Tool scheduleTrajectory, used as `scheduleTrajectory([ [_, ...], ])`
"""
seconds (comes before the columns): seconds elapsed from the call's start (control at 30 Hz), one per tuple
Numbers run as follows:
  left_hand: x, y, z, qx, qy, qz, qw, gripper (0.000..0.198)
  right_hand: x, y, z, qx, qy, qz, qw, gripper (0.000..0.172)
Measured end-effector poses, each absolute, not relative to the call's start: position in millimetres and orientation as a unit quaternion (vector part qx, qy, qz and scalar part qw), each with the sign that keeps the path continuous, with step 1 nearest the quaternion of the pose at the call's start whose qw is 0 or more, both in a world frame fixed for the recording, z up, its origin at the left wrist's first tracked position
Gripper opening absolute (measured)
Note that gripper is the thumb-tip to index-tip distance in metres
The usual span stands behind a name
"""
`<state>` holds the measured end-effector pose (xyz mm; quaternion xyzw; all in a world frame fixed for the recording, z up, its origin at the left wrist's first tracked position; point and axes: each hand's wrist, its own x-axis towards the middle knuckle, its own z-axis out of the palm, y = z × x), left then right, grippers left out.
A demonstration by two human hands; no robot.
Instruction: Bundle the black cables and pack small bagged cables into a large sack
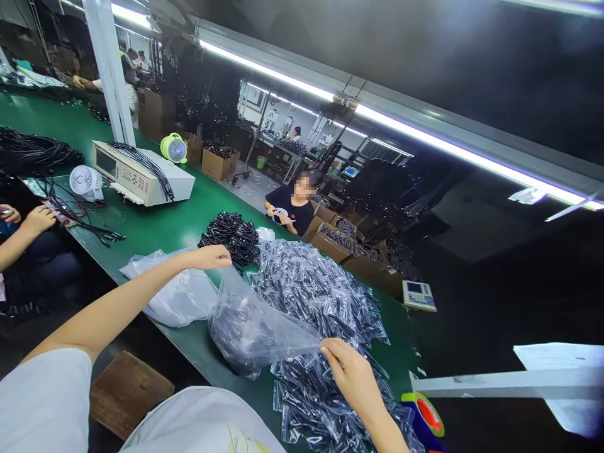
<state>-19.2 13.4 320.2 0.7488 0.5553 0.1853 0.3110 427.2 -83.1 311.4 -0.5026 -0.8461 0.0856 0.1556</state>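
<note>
Between my hands a large clear plastic bag (250, 327) is stretched by its mouth, with dark packed items bunched in its lower part. My left hand (210, 257) pinches the far corner of its rim. With thumb and fingers closed, my right hand (346, 365) grips the near right corner. A big heap of small clear zip bags (306, 283) holding black cables lies beyond and beside the bag, running under my right forearm. Left of the bag rests another filled whitish plastic bag (182, 292). A pile of loose black cables (231, 236) sits behind my left hand.
On the green table (207, 195) stand a bench tester (141, 176), a white fan (86, 182) and a green fan (174, 148). A co-worker (295, 204) sits opposite; another person's hands (38, 220) work at the left. Tape rolls (427, 415) lie at the lower right. A wooden stool (129, 393) is below.
</note>
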Motion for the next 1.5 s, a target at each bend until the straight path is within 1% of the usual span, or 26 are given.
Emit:
scheduleTrajectory([
  [0.1,-12.9,4.2,321.1,0.786,0.536,0.169,0.257,0.050,427.6,-81.0,309.7,-0.499,-0.849,0.086,0.153,0.036],
  [0.17,-0.8,1.1,316.9,0.820,0.520,0.147,0.189,0.061,427.0,-79.2,309.4,-0.496,-0.851,0.087,0.150,0.037],
  [0.27,26.2,2.0,305.7,0.879,0.465,0.084,0.055,0.067,425.2,-77.0,310.8,-0.491,-0.854,0.090,0.147,0.037],
  [0.33,44.7,5.5,297.3,0.898,0.437,0.046,0.019,0.063,424.8,-76.6,312.2,-0.490,-0.854,0.094,0.146,0.037],
  [0.47,67.4,14.7,282.5,0.904,0.425,0.017,0.030,0.038,429.9,-78.7,310.4,-0.495,-0.850,0.105,0.146,0.034],
  [0.57,69.7,18.8,275.5,0.905,0.423,0.012,0.041,0.027,436.1,-81.9,302.7,-0.508,-0.840,0.113,0.154,0.033],
  [0.73,63.5,17.6,272.1,0.906,0.418,0.013,0.066,0.023,439.5,-84.1,292.7,-0.520,-0.830,0.123,0.159,0.035],
  [0.87,60.5,14.9,273.9,0.904,0.419,0.027,0.079,0.018,441.8,-78.0,301.8,-0.512,-0.841,0.127,0.118,0.036],
  [0.93,61.5,13.5,276.0,0.905,0.417,0.035,0.076,0.018,439.6,-74.3,311.3,-0.513,-0.845,0.111,0.104,0.035],
  [1.0,65.0,12.3,277.9,0.908,0.412,0.041,0.068,0.018,428.2,-72.0,320.5,-0.525,-0.841,0.070,0.116,0.036],
  [1.07,70.6,11.3,279.0,0.912,0.403,0.046,0.060,0.018,404.3,-70.4,325.4,-0.522,-0.842,0.024,0.136,0.044],
  [1.13,76.7,9.9,279.1,0.916,0.395,0.051,0.054,0.018,371.4,-66.7,322.5,-0.489,-0.862,0.000,0.134,0.065],
  [1.17,79.1,8.8,279.0,0.917,0.393,0.055,0.051,0.017,354.4,-63.5,317.8,-0.469,-0.875,0.001,0.120,0.075],
  [1.2,80.7,7.5,278.9,0.917,0.391,0.058,0.048,0.016,338.8,-59.3,311.5,-0.464,-0.881,0.009,0.097,0.081],
  [1.23,81.3,6.1,278.8,0.918,0.389,0.062,0.045,0.016,325.9,-54.4,304.0,-0.474,-0.878,0.022,0.066,0.080],
  [1.27,80.9,4.6,278.9,0.919,0.386,0.066,0.041,0.015,316.3,-49.3,296.2,-0.493,-0.869,0.038,0.035,0.073],
  [1.33,77.5,2.0,279.1,0.921,0.381,0.074,0.031,0.015,307.2,-39.4,282.0,-0.534,-0.843,0.065,-0.007,0.047],
  [1.4,72.8,0.3,278.9,0.921,0.379,0.083,0.018,0.016,308.1,-32.1,272.6,-0.553,-0.829,0.076,-0.015,0.025],
  [1.47,70.3,-1.7,278.3,0.918,0.385,0.094,0.006,0.015,312.7,-28.9,267.8,-0.552,-0.830,0.077,-0.012,0.015],
  [1.5,70.5,-3.4,277.9,0.916,0.389,0.099,0.003,0.015,314.9,-28.8,266.6,-0.548,-0.833,0.077,-0.015,0.014],
])
